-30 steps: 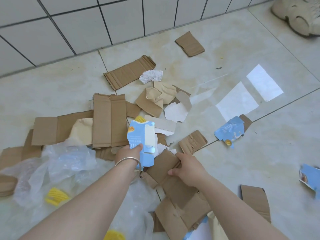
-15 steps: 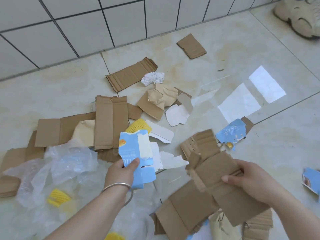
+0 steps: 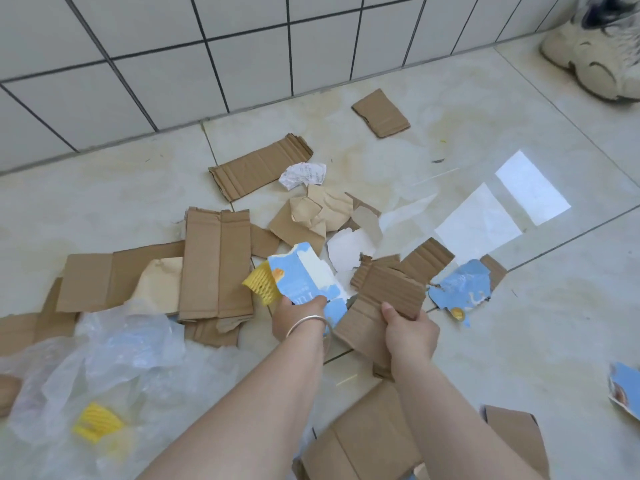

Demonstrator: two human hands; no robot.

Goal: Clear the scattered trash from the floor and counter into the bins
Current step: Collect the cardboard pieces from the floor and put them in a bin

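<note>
Trash lies scattered on the tiled floor. My left hand (image 3: 300, 317), with a silver bangle on the wrist, grips a torn blue-and-white carton piece (image 3: 304, 275). Beside it on the left pokes out a yellow foam net (image 3: 260, 284). My right hand (image 3: 408, 329) grips a bunch of brown cardboard pieces (image 3: 388, 289), held next to the carton. More cardboard lies about: a folded stack (image 3: 216, 265), a long strip (image 3: 259, 166) and a small piece (image 3: 381, 112) near the wall. Crumpled brown paper (image 3: 315, 211) and a crumpled white receipt (image 3: 303, 174) lie in the middle.
Clear plastic bags (image 3: 114, 355) with another yellow foam net (image 3: 97, 422) cover the floor at lower left. Torn blue carton scraps lie at the right (image 3: 460, 289) and far right edge (image 3: 625, 389). A sneaker (image 3: 599, 46) stands at top right by the tiled wall (image 3: 173, 64). No bin shows.
My right hand lifted the cardboard pieces off the floor and brought them leftwards, close to the carton in my left hand. My left hand kept its carton and moved forward and to the right.
</note>
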